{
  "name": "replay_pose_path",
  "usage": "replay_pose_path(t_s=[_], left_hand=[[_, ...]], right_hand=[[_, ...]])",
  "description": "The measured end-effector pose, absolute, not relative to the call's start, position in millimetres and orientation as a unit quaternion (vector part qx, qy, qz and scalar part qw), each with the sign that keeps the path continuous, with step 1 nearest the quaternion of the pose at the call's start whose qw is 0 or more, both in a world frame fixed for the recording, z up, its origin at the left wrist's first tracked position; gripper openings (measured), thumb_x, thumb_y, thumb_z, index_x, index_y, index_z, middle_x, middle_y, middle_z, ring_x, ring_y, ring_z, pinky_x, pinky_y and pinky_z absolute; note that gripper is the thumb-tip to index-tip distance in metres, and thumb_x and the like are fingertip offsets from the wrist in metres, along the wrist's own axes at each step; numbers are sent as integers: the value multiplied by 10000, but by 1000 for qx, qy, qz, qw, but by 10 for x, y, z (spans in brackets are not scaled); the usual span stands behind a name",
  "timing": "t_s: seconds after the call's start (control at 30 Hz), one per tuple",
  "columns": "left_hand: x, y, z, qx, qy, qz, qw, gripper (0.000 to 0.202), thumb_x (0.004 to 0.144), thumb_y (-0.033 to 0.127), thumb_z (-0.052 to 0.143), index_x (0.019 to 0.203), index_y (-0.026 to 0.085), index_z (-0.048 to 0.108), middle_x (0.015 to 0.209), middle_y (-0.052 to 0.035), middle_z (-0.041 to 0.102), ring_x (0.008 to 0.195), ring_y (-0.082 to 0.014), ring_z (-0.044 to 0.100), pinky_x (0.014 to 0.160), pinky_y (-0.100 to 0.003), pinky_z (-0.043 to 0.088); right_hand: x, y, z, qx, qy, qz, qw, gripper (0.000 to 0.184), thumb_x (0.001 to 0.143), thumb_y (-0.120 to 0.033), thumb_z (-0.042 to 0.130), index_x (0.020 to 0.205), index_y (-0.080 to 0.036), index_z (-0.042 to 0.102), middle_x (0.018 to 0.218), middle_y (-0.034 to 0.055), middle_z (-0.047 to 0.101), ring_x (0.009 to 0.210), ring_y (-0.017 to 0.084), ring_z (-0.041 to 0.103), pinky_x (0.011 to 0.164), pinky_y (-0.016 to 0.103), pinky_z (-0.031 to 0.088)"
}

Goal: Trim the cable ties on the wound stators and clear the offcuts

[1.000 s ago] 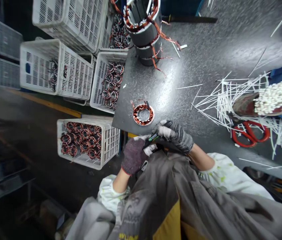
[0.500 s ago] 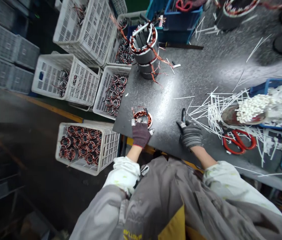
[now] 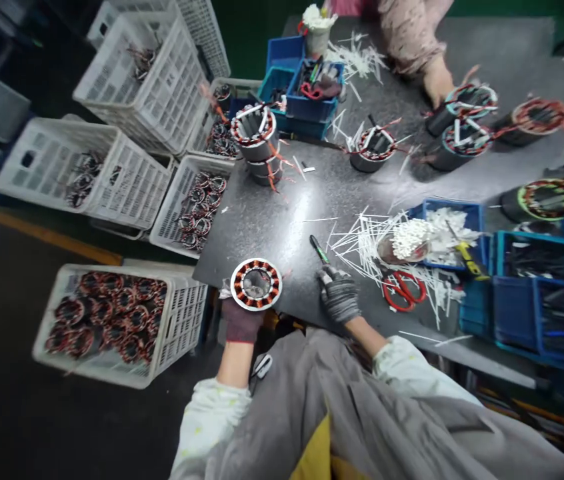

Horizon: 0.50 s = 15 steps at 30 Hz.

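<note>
My left hand (image 3: 243, 321), in a dark maroon glove with pale fingertips, grips a motor stator (image 3: 273, 285) from behind and below. Its ring of copper windings faces up towards me at the table's front edge, and grey glove fingers show through its centre hole. My right hand (image 3: 339, 293), in a grey striped glove, rests on the table with its fingers closed on the lower end of a black pen-like tool with a green band (image 3: 319, 249). Thin white sticks (image 3: 357, 239) and red-handled scissors (image 3: 405, 291) lie to its right.
Stacked wound stators (image 3: 257, 150) stand at the table's back left. White crates (image 3: 175, 333) of stators line the left side. Blue bins (image 3: 515, 310) stand right. Across the table, a co-worker's hand (image 3: 437, 80) touches one of several larger stators (image 3: 465, 147).
My left hand has raised and tipped the stator so its ring faces me. The tool in my right hand points further up-left. The view has shifted, showing more of the table's right side.
</note>
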<state>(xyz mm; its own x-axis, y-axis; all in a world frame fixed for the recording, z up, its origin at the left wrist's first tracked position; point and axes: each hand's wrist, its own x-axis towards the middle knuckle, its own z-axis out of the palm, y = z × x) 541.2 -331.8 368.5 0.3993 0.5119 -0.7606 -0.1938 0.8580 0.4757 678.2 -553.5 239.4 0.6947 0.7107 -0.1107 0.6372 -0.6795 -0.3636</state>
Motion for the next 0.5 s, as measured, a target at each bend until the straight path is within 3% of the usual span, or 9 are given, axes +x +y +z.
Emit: replay_pose_path(t_s=[0.13, 0.27, 0.37, 0.5], left_hand=[[5283, -3569, 3907, 78, 525, 256, 808, 618, 1118, 600, 402, 1389, 214, 802, 1349, -148, 840, 1411, -364, 736, 1237, -591, 580], [5033, -3572, 4007, 79, 509, 279, 811, 622, 1085, 642, 465, 1371, 211, 810, 1372, -149, 832, 1369, -370, 758, 1205, -598, 597], [4729, -3520, 4024, 134, 506, 285, 803, 673, 1050, 748, 506, 1318, 214, 816, 1376, -164, 831, 1349, -382, 758, 1191, -622, 595], [4273, -3361, 3952, 202, 480, 307, 797, 806, 1091, 800, 308, 1346, 208, 793, 1465, -198, 790, 1383, -389, 734, 1146, -663, 612]], right_hand=[[6731, -5568, 2246, -861, -459, 82, 201, 473, 944, -169, 602, 1356, -165, 835, 1455, 187, 768, 1268, 348, 640, 1171, 522, 498], [6692, -5416, 2176, -817, -521, 87, 229, 429, 937, -185, 605, 1283, -181, 858, 1425, 165, 781, 1222, 340, 655, 1147, 512, 502], [6609, -5222, 2259, -797, -552, 127, 210, 434, 959, -178, 574, 1275, -188, 872, 1426, 156, 788, 1204, 337, 673, 1121, 503, 512], [6424, -4835, 2343, -778, -575, 196, 161, 460, 939, -189, 599, 1310, -185, 870, 1472, 155, 775, 1288, 361, 664, 1160, 537, 496]])
